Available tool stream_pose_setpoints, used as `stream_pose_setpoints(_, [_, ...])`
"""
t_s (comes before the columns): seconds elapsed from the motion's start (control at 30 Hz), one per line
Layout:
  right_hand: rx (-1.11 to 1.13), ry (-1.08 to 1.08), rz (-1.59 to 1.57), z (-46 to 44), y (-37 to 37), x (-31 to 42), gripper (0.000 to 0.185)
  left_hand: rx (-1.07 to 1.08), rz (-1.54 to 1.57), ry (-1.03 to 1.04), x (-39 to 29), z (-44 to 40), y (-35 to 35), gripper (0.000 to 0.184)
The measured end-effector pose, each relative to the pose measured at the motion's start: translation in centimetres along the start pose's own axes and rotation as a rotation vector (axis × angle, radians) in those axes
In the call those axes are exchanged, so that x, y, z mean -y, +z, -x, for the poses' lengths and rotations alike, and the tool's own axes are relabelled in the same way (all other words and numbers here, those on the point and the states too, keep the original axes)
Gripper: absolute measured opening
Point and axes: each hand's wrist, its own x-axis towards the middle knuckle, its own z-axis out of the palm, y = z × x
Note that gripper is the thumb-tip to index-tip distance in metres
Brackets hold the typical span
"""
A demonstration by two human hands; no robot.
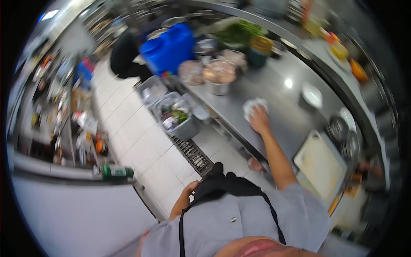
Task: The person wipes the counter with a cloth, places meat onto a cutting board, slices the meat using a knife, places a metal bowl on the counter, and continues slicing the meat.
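Note:
My right hand (259,121) presses a crumpled white cloth (255,107) onto the steel counter (278,92), its fingers closed over it. The arm is stretched out forward. Low at my side, my left hand (192,187) rests against the black apron (222,184); its fingers are partly hidden, and I cannot make out whether they hold anything. A metal pot of raw meat (219,77) stands on the counter beyond the cloth. To the right of the cloth is a white dish (312,96). Nearer to me lies a white cutting board (320,160).
A blue jerrycan (169,48), leafy greens (242,32) and a lidded container (259,50) are at the counter's far end. On the floor, a grey bin (184,128) holds scraps beside a drain grate (192,153). A dark-clothed person (124,58) is further off.

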Motion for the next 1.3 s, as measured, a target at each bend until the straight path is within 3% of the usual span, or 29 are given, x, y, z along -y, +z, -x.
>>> stream_pose_setpoints(0.07, [0.048,0.033,-0.012,-2.0,-0.5,-0.4,0.054,0.023,-0.059,-0.028,-1.0,-0.6,0.0,0.065])
stream_pose_setpoints(0.17, [-0.164,-0.047,0.09,-0.8,-4.3,5.5,0.055,-0.007,-0.05,-0.058,-1.3,-1.4,-0.2,0.064])
stream_pose_setpoints(0.27, [-0.153,-0.125,-0.187,2.9,-3.4,8.8,0.044,-0.112,-0.099,0.013,-3.2,-2.9,-0.2,0.064])
stream_pose_setpoints(0.33, [-0.046,-0.21,-0.406,6.6,-3.7,10.8,0.033,-0.192,-0.268,0.179,-5.0,-4.0,-1.1,0.059])
stream_pose_setpoints(0.4, [-0.021,-0.207,-0.49,10.3,-3.8,10.8,0.027,-0.337,-0.537,0.521,-7.0,-4.8,-1.5,0.05])
stream_pose_setpoints(0.47, [0.238,-0.299,-0.561,13.4,-4.0,10.3,0.025,-0.327,-0.42,0.567,-10.5,-5.7,-1.9,0.048])
stream_pose_setpoints(0.53, [0.25,-0.218,-0.496,15.0,-4.9,9.3,0.024,-0.325,-0.371,0.772,-13.6,-7.7,-2.7,0.038])
stream_pose_setpoints(0.6, [0.292,-0.153,-0.442,16.9,-6.6,8.9,0.024,-0.309,-0.367,0.9,-18.6,-2.9,-1.7,0.028])
stream_pose_setpoints(0.77, [0.271,-0.018,-0.547,19.1,-10.8,9.7,0.023,-0.365,-0.379,1.293,-29.0,1.3,-1.6,0.026])
stream_pose_setpoints(0.8, [0.254,0.021,-0.549,20.0,-11.4,9.6,0.023,-0.356,-0.338,1.363,-30.6,1.7,-0.7,0.026])
stream_pose_setpoints(0.9, [0.189,0.081,-0.598,22.4,-13.3,9.1,0.024,-0.286,-0.34,1.309,-35.6,10.9,5.4,0.027])
stream_pose_setpoints(1.03, [-0.015,0.298,-0.643,28.2,-18.9,6.5,0.024,-0.238,-0.466,1.441,-39.0,12.2,12.3,0.028])
stream_pose_setpoints(1.1, [-0.063,0.391,-0.65,31.0,-21.6,5.1,0.024,-0.151,-0.46,1.553,-39.4,13.2,16.2,0.027])
stream_pose_setpoints(1.17, [-0.122,0.5,-0.609,33.4,-23.9,3.5,0.022,-0.103,-0.453,1.533,-38.7,13.9,19.9,0.026])
stream_pose_setpoints(1.3, [-0.169,0.47,-0.581,36.9,-26.9,1.0,0.02,-0.068,-0.448,1.542,-36.8,17.3,26.8,0.025])
